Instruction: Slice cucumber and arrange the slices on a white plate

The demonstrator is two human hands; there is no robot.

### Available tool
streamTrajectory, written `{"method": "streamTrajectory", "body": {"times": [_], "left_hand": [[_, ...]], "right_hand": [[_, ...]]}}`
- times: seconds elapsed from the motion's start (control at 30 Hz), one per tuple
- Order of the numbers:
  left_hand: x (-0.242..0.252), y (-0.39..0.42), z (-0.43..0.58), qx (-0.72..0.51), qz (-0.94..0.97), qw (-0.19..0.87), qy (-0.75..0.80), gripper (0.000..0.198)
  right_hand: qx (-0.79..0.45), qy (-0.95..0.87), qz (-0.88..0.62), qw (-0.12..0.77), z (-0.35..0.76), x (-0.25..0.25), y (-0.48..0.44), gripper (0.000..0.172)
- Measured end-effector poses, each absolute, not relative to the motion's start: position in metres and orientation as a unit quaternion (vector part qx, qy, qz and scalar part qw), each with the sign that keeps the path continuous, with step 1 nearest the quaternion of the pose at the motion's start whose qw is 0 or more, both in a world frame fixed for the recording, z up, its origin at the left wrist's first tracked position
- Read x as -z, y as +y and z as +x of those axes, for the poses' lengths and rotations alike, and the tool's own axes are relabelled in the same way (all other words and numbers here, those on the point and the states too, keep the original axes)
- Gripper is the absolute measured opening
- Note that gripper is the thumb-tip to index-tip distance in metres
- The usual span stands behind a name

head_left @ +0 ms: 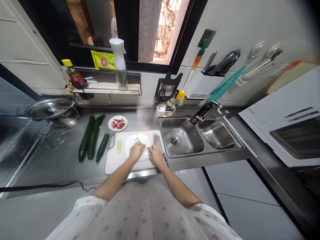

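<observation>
Left hand (136,150): lay over plate (132,141), frame centre; grip unclear.
Right hand (155,155): just beside it; grip unclear.
Cucumbers (91,138): lay centre-left.

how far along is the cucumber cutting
Early, it seems. Done: a small dish of chopped red bits stands ready, and a few cucumber slices lie on the cutting board. In hand: the left hand and right hand meet over a white plate at some pale green pieces; the cleaver lies beside them. Left: three cucumbers lie unsliced on the counter.
</observation>
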State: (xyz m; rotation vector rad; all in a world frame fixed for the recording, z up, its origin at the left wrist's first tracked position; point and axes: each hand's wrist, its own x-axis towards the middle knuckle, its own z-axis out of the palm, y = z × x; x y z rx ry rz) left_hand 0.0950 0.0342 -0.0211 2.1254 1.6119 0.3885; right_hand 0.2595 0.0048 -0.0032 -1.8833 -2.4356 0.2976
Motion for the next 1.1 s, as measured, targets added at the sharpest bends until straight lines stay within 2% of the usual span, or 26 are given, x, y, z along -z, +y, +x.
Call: {"method": "streamTrajectory", "body": {"times": [0.43, 1.1], "left_hand": [[0.021, 0.045, 0.104, -0.127, 0.758, 0.237, 0.594, 0.027], [0.020, 0.053, 0.105, -0.135, 0.746, 0.253, 0.601, 0.027]], "right_hand": [[-0.086, -0.783, -0.616, -0.007, 0.254, 0.001, 0.009, 0.025], [-0.095, -0.774, -0.626, 0.000, 0.254, 0.006, 0.019, 0.025]]}}
